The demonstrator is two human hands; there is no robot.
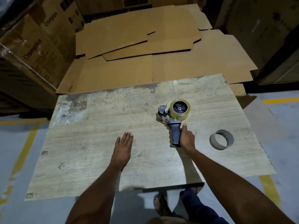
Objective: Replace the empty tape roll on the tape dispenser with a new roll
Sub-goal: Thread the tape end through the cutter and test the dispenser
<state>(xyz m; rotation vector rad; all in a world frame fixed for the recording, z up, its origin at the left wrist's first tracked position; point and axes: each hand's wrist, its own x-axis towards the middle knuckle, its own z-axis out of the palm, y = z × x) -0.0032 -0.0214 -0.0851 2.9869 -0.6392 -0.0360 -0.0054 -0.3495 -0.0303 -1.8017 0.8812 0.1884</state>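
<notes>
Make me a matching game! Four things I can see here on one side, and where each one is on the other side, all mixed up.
Things:
1. left hand
2. right hand
3. clear tape roll
4. empty cardboard core

Places:
A. alone, near the right edge of the table
B. mounted on the tape dispenser
C. flat on the table, holding nothing
D. against the black handle

Pairs: 1-C, 2-D, 3-B, 4-A

Right hand [187, 139] fingers (behind handle [176, 135])
</notes>
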